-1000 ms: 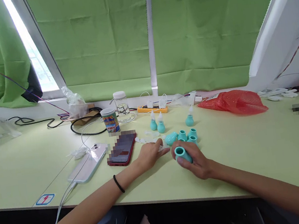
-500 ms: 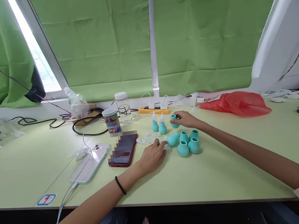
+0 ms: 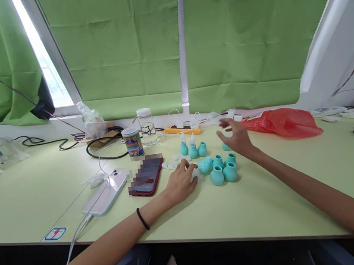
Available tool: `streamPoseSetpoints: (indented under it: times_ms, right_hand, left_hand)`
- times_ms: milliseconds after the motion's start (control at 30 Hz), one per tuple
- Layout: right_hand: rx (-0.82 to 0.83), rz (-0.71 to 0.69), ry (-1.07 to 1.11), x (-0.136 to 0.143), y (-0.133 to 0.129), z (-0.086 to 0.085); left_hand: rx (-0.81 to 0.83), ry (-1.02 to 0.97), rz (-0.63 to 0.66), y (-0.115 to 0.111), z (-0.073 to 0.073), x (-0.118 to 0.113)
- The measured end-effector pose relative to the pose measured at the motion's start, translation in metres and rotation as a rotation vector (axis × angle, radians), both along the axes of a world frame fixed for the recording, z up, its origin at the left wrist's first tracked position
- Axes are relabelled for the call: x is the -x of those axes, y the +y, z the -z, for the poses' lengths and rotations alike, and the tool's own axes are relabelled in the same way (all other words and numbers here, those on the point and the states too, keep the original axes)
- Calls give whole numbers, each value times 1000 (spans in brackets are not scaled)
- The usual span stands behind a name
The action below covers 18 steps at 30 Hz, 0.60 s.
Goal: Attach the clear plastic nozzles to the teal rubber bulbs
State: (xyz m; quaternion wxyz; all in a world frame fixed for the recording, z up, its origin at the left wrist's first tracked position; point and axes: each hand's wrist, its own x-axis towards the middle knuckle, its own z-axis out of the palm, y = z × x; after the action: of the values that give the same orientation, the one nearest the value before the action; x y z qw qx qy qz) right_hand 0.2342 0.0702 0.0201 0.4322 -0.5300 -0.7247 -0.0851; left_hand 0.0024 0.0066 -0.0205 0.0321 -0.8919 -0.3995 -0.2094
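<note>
My left hand (image 3: 181,182) rests on the table, fingers bent and apart. Its fingertips are beside a teal squeeze bulb (image 3: 205,165) lying on its side and some translucent plastic pieces (image 3: 197,175). Raised to the right, my right hand (image 3: 235,137) is open and holds nothing. Behind it another teal bulb (image 3: 226,147) is partly hidden. Several open-necked teal bulbs (image 3: 217,175) stand grouped between the hands. Farther back, two bulbs with clear nozzles (image 3: 192,149) stand in a row with an open-necked bulb (image 3: 202,149).
Left of the bulbs lie a red-cased phone (image 3: 147,177) and a pale phone (image 3: 106,193) with a cable. A patterned cup (image 3: 133,143), a lidded jar (image 3: 147,130) and an orange power strip (image 3: 173,130) stand behind. A red plastic bag (image 3: 285,123) lies right.
My right hand has let go of the open-necked bulb, leaving it beside the two nozzled ones. It has moved right and opened. My left hand stays almost in place.
</note>
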Motion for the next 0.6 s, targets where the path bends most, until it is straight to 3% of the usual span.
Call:
streamPoseSetpoints:
  times_ms: [67, 100, 167, 233, 300, 367, 433, 533, 600]
  right_hand:
    - [-203, 167, -21, -9, -4, -1]
    - [-228, 227, -39, -13, -3, 1]
    - [-152, 301, -45, -20, 3, 12]
    - [26, 338, 34, -25, 15, 26]
    - [191, 308, 126, -28, 26, 38]
    - [226, 257, 168, -29, 32, 43]
    - [162, 232, 183, -27, 31, 38]
    - [-24, 205, 209, -15, 9, 15]
    - [-280, 110, 227, -1, -17, -1]
  left_hand:
    - [-19, -32, -6, -1, -1, -1]
    - [-27, -46, -9, -2, -1, -1]
    - [-36, -64, -13, -3, -2, -2]
    - [-37, -76, -15, -4, -3, -2]
    - [-34, -86, -17, -5, -4, -2]
    - [-33, -106, -21, -6, -5, -2]
    - [-41, -145, -28, -8, -8, -2]
    - [-55, -240, -27, -12, -14, -1]
    - [-49, -311, 9, -15, -17, 1]
